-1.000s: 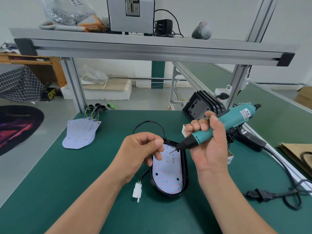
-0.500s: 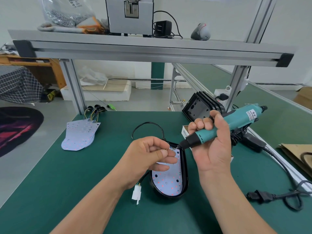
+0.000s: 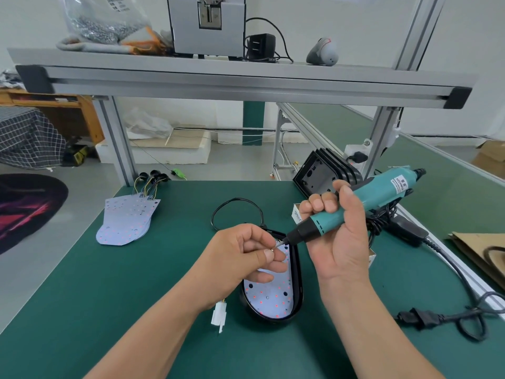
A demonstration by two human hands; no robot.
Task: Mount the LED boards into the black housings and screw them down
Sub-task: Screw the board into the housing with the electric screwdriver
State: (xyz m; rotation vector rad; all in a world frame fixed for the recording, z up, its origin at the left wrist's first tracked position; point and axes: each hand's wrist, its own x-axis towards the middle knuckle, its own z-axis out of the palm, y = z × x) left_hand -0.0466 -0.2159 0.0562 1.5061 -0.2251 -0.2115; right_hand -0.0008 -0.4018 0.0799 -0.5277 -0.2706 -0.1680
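Screwdriver (image 3: 355, 205) bit now at left fingers' (image 3: 269, 255) screw (image 3: 273, 249)

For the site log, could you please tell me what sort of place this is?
Probably a small electronics assembly workshop: a green-matted workbench under an aluminium-profile frame, a stack of LED boards, and an electric screwdriver in the right hand over a black housing.

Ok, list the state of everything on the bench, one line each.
Left hand, pinches a screw at the screwdriver tip.
Right hand, grips the screwdriver, tilted down-left.
Board, seated in the housing, face up.
Housing, flat on the mat, open side up.
Connector, unplugged, lying on the mat.
Plug, unplugged, on the mat.
Spare boards, stacked, far left.
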